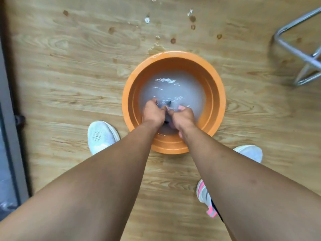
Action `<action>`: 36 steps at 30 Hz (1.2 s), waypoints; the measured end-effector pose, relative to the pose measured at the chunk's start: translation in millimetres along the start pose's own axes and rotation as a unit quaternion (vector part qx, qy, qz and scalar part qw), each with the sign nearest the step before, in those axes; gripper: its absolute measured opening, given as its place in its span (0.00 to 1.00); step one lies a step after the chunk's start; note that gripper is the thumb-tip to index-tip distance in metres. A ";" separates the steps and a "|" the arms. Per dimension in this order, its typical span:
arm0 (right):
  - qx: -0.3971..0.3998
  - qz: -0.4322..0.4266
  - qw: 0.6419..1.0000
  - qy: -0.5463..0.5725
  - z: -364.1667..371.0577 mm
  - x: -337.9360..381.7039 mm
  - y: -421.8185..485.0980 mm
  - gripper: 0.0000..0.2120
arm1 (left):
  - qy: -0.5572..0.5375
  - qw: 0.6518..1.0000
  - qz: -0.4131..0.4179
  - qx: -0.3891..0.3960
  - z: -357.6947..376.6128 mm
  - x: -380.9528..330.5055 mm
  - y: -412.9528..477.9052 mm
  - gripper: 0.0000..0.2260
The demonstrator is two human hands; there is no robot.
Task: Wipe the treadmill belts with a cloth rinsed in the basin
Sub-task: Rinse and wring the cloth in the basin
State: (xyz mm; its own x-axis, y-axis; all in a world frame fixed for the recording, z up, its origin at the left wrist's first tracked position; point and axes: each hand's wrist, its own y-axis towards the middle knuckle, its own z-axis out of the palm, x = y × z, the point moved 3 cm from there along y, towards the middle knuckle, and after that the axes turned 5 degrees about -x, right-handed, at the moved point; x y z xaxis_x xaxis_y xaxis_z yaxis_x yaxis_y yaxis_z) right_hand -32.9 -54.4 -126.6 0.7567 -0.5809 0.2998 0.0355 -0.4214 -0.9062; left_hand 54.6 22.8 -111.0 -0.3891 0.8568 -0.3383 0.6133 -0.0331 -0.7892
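An orange basin (132,94) stands on the wooden floor, holding cloudy grey water. Both my hands are down in the water at its near side. My left hand (152,113) and my right hand (182,117) have their fingers curled round a dark cloth (167,106), of which only small dark bits show between them and under the rippling surface. The two hands nearly touch each other. No treadmill belt is in view.
Water drops and wet spots (157,47) dot the floor beyond the basin. A chrome tube frame (298,53) stands at the upper right. White shoes (100,136) sit either side of the basin, a pink-striped shoe (205,195) nearer. A dark frame edge (12,119) runs along the left.
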 end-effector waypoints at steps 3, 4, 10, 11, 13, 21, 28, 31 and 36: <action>0.032 0.032 0.995 0.092 2.9 15.0 -2.6 0.09 | -0.089 0.996 -0.019 -0.009 -6.0 -3.4 2.1 0.10; 0.052 0.025 0.994 0.090 1.9 18.8 -5.3 0.10 | -0.104 0.995 -0.007 -0.001 -7.3 -4.6 0.5 0.10; 0.070 -0.029 0.997 0.026 -26.2 31.4 -13.0 0.09 | -0.173 0.979 0.023 0.105 -16.0 -3.2 -13.5 0.14; 0.077 -0.031 0.996 0.031 -30.6 34.6 -13.9 0.10 | -0.189 0.975 0.019 0.114 -18.5 -3.3 -15.0 0.13; 0.075 -0.031 0.996 0.040 -38.8 38.4 -14.2 0.12 | -0.218 0.970 0.000 0.105 -20.8 -2.5 -15.0 0.11; -0.042 0.033 0.996 0.070 -42.2 38.4 14.6 0.17 | -0.282 0.951 -0.118 -0.034 -11.7 8.5 -1.2 0.06; -0.032 -0.032 0.994 -0.099 -20.8 30.6 27.5 0.18 | -0.190 0.976 -0.097 -0.044 -8.0 -4.0 4.7 0.27; -0.145 -0.039 0.981 -0.121 -37.9 39.4 20.8 0.13 | -0.168 0.977 -0.122 -0.050 -12.1 -8.9 12.5 0.23; -0.080 -0.128 0.975 -0.165 -5.0 54.8 -5.0 0.14 | -0.099 0.993 -0.051 0.046 -0.8 -8.1 17.2 0.26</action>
State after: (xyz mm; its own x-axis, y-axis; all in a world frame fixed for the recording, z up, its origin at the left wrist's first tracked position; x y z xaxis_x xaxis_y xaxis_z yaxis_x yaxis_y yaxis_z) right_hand 5.1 -87.6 -104.1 0.9059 -0.1991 0.3738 0.1682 -0.6410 -0.7489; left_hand 68.9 15.7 -121.5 -0.5800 0.7399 -0.3407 0.5017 -0.0050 -0.8650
